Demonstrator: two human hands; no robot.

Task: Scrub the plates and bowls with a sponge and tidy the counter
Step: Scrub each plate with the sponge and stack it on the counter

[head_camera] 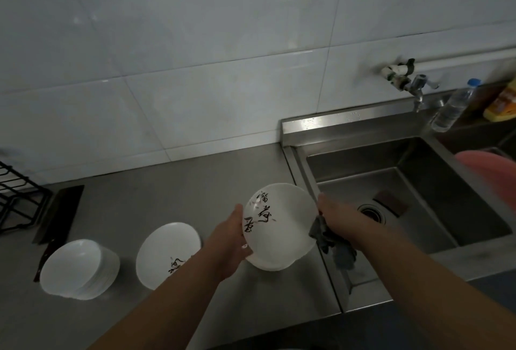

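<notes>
1. Steel table (167, 182) beside sink (349, 165); spare bowls (75, 268) left.
2. My left hand (229, 240) grips tilted printed bowl (279, 227) at sink edge.
3. My right hand (343, 221) clutches grey rag (332, 246) at its rim.

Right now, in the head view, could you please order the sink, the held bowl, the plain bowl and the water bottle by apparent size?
1. sink
2. held bowl and plain bowl: look alike; the held one seems nearer the camera
3. water bottle
</notes>
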